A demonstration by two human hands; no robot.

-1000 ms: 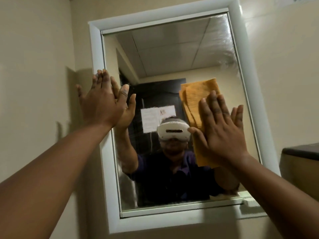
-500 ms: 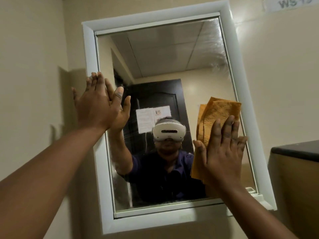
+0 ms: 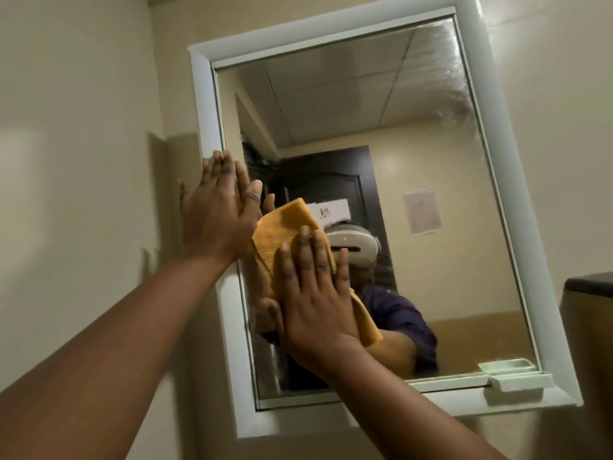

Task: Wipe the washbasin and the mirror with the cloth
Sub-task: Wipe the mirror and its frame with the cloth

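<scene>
A wall mirror [image 3: 414, 134] in a white frame [image 3: 207, 104] fills the view. An orange cloth [image 3: 282, 230] lies flat against the glass in the lower left part. My right hand [image 3: 311, 300] presses it there with straight fingers spread over it. My left hand [image 3: 219, 214] rests flat with straight fingers on the frame's left edge and the glass beside it, just left of the cloth. The washbasin is out of view.
A small white soap tray [image 3: 520, 381] sits on the frame's bottom right ledge. A dark-topped cabinet [image 3: 590, 283] juts in at the right edge. Beige walls [image 3: 83, 127] surround the mirror.
My right hand has swept the cloth across the glass from the right side to the lower left, next to my left hand. The left hand has stayed on the left frame edge.
</scene>
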